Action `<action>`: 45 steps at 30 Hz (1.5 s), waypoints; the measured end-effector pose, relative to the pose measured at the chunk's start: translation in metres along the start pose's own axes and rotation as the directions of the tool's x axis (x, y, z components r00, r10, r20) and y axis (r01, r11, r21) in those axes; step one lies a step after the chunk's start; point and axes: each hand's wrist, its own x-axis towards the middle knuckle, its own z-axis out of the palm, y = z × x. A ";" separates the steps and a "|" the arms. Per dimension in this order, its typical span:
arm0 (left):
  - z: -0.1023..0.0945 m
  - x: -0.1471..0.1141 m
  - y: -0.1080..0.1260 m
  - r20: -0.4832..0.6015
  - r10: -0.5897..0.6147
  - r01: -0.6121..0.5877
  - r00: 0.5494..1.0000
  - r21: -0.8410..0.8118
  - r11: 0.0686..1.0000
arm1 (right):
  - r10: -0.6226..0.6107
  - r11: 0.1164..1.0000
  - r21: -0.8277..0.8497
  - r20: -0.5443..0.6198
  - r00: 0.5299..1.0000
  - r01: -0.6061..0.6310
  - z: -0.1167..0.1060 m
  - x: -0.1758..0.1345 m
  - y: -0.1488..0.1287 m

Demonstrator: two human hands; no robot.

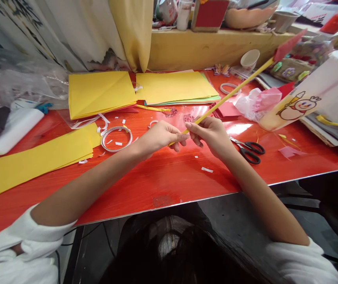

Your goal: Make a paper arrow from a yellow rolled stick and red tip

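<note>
A long thin yellow paper stick [231, 94] slants up to the right above the red table [169, 179]. A red paper piece [288, 46] is at its far end. My left hand [167, 135] pinches the near end between thumb and fingers. Close beside it, my right hand [209, 132] grips the same stick a little higher up, thumb on top. Black-handled scissors [249, 152] lie to the right of my right wrist, partly behind it. A roll of white tape [116, 139] lies flat left of my left hand.
Stacks of yellow paper [102, 94] lie at the back, with cut yellow strips [43, 159] at the left. At the right stand a large printed cup [301, 94] and a crumpled pink-white plastic bag [259, 103]. Small white scraps [207, 169] are scattered about.
</note>
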 end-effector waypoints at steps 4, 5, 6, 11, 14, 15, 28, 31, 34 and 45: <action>0.001 0.000 0.000 0.053 0.030 -0.028 0.998 -0.028 0.999 | 0.001 1.000 0.003 0.059 0.998 -0.001 0.002 -0.001 0.002; 0.000 0.000 0.000 0.087 0.026 -0.024 0.996 -0.022 0.999 | 0.000 1.000 -0.005 0.039 0.999 0.000 0.002 -0.001 0.002; 0.000 0.000 0.000 0.110 0.013 -0.011 0.994 -0.020 1.000 | -0.001 1.000 -0.018 0.010 1.000 0.002 0.003 -0.001 0.003; 0.000 0.001 -0.002 0.049 -0.068 0.073 0.996 -0.107 0.992 | -0.051 0.986 -0.166 -0.121 0.991 0.031 0.005 -0.001 0.003; 0.000 0.002 -0.004 0.106 -0.079 0.098 0.991 -0.179 0.979 | -0.072 0.981 -0.189 -0.174 0.982 0.038 0.006 -0.001 0.002; 0.000 0.002 -0.004 0.118 -0.081 0.104 0.990 -0.199 0.975 | -0.068 0.986 -0.164 -0.177 0.982 0.039 0.006 0.000 0.002; 0.004 0.003 -0.001 0.066 0.046 -0.035 0.997 -0.168 0.985 | 0.020 0.988 0.154 0.011 1.000 -0.022 0.003 0.001 0.002; 0.005 0.002 0.001 -0.002 0.026 -0.026 1.000 -0.148 0.989 | 0.059 0.963 0.263 0.019 0.998 -0.062 0.002 0.002 0.001; 0.005 0.001 0.004 0.043 0.006 -0.001 0.999 -0.124 0.992 | 0.052 0.956 0.289 -0.030 0.998 -0.041 0.000 0.003 0.002; 0.008 0.002 -0.002 0.026 0.023 -0.015 0.999 -0.282 0.959 | 0.066 0.972 0.226 0.020 0.998 -0.068 0.007 0.001 0.003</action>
